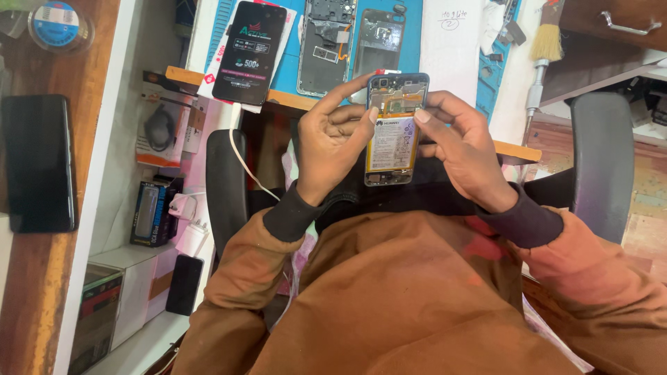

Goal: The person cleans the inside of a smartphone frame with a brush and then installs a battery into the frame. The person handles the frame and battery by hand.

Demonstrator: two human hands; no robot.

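I've got the opened phone (393, 132) up off the table (458, 42), held over my lap just this side of the table's near edge. My left hand (337, 142) is clasped round the phone's left side, thumb pressing on the battery label. My right hand (462, 149) grips its right side, thumb on the same label. I'd judge I'm working the battery loose; next it calls for a steady lift without bending it. Beyond the phone lie a blue mat (417, 35) with two bare frames (326, 45) and a boxed phone (249, 52). Chair arms flank it; room is tight.
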